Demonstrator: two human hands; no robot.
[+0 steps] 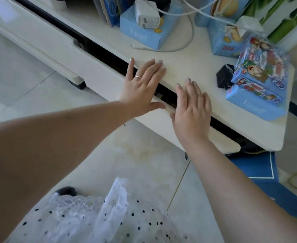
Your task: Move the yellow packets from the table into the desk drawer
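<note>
Left grip: my left hand (140, 85) lies flat, fingers straight and spread, holding nothing; its fingertips rest on the front edge of the white table (188, 67), while the palm covers the dark gap beneath.
Right grip: my right hand (191, 106) is likewise flat and empty, fingers straight over the table edge, thumb down against the white desk drawer front (98, 76).
Drawer: nearly closed under both palms; only a narrow dark slit shows between its front and the tabletop.
Yellow packets: none in view on the table; a glimpse of something yellowish shows in the slit between my hands, too small to be sure. I judge they are already inside.
Why flat: open palms suit pushing the front home, not picking up.
Beyond right grip: a small black wrapped block (224, 77), then blue cartoon-printed cartons (256, 81).
Beyond left grip: a white charger (147, 14) on a blue box (144, 34).
</note>
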